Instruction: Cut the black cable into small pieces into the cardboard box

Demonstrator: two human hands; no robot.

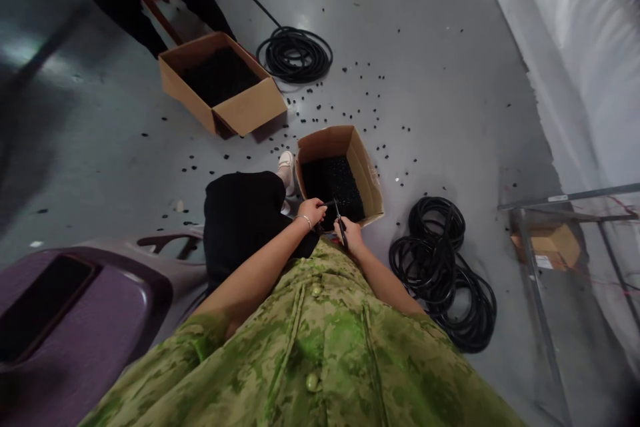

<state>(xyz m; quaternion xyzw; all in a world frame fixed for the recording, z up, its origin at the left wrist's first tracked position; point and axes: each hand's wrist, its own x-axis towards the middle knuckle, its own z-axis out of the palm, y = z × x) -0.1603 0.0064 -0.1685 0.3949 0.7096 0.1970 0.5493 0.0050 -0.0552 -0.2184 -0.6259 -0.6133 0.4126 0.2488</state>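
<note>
Black strip (327, 203) sits btwn your hands, over the near box (369, 177), its R end right by the blades of your scissors (341, 220). Your L hand (311, 211) is pinched closed on the strip; your R hand (353, 238) is wrapped round the scissors' handles. Can't tell how far apart the blades are, or if they touch the strip.

Clock from your hands: near box at 12, open-topped, w/ black bits (333, 180) inside. White shoe (286, 170) approx 10:30, just beside that box. Far box (253, 107) at 11, dark stuff in it, w/ a co-worker (140, 3) behind; far coil (295, 57) betw. 11 & 12, near far box. Loose pcs (345, 69) dot the floor, mostly 10 to 1. Near coil (440, 273), black & tangled, at 4. Small box (557, 247) at 3, by a metal frame (533, 280). Purple chair (115, 320) at 8, dark phone (45, 303) lying on it.
</note>
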